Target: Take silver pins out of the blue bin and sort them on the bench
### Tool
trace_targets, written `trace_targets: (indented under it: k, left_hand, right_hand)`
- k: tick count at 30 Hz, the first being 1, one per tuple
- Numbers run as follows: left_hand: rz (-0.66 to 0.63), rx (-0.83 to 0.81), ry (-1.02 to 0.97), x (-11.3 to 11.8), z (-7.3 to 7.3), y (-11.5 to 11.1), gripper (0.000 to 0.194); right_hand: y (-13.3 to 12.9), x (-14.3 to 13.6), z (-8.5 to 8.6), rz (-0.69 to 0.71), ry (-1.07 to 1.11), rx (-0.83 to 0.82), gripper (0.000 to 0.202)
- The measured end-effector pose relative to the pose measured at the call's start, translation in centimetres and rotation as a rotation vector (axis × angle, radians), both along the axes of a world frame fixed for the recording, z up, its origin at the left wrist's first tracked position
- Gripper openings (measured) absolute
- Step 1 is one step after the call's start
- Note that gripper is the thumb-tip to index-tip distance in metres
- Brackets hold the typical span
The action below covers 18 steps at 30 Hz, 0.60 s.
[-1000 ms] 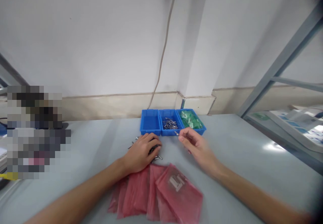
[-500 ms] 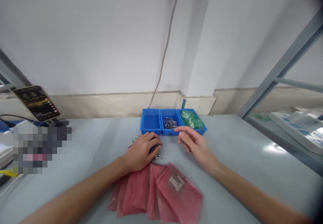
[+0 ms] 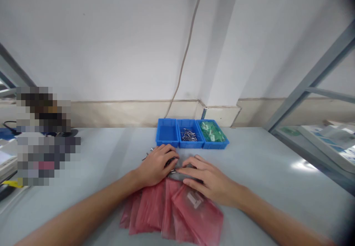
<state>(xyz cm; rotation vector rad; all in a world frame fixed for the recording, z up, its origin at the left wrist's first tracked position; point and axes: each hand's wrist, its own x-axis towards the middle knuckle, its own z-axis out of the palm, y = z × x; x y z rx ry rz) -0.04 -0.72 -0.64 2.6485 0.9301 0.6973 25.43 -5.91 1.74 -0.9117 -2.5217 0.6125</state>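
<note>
My left hand [image 3: 156, 165] is curled over a pile of small metal pins on the table, its thumb and fingers closed round part of it. Some loose pins [image 3: 148, 153] stick out past its far side, and others [image 3: 173, 171] show by the thumb; the rest are hidden under the palm. My right hand [image 3: 209, 179] is open, palm down, its fingers apart and the index fingertip at the pins beside the left thumb. Below both hands lies a fanned row of pink plastic bags [image 3: 149, 209]. The rightmost bag [image 3: 203, 216] has pale pieces inside, showing through the plastic.
Three blue bins stand side by side near the wall: an empty left bin [image 3: 168, 131], a middle bin [image 3: 191, 145] with metal pins, and a right bin [image 3: 215, 146] with green packets. A metal frame post [image 3: 299, 94] rises at the right. Blurred-out items sit at the left.
My right hand has moved from in front of the middle and right bins, down and left to the pins beside my left hand, its fingers spreading. My left hand stays over the pile.
</note>
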Motion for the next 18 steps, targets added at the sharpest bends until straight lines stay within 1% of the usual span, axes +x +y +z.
trace_targets:
  k: [4, 7, 10, 14, 18]
  left_hand:
    - [-0.003, 0.006, -0.010, 0.03, 0.02, -0.03, 0.024]
    - [-0.003, 0.009, -0.014, 0.03, 0.01, -0.02, 0.024]
    - [-0.002, 0.006, -0.009, 0.04, 0.04, -0.05, 0.022]
    - [0.004, 0.005, -0.003, 0.07, 0.11, -0.09, 0.022]
    - [0.001, 0.005, 0.001, 0.12, 0.17, -0.07, 0.023]
  right_hand:
    - [-0.12, 0.28, 0.12, -0.006, -0.025, 0.072, 0.030]
    - [-0.29, 0.24, 0.27, 0.029, 0.001, 0.081, 0.032]
    - [-0.29, 0.19, 0.15, 0.048, -0.016, 0.098, 0.031]
    - [-0.07, 0.31, -0.31, 0.019, -0.075, 0.166, 0.028]
    - [0.10, 0.42, -0.37, -0.018, -0.132, 0.242, 0.026]
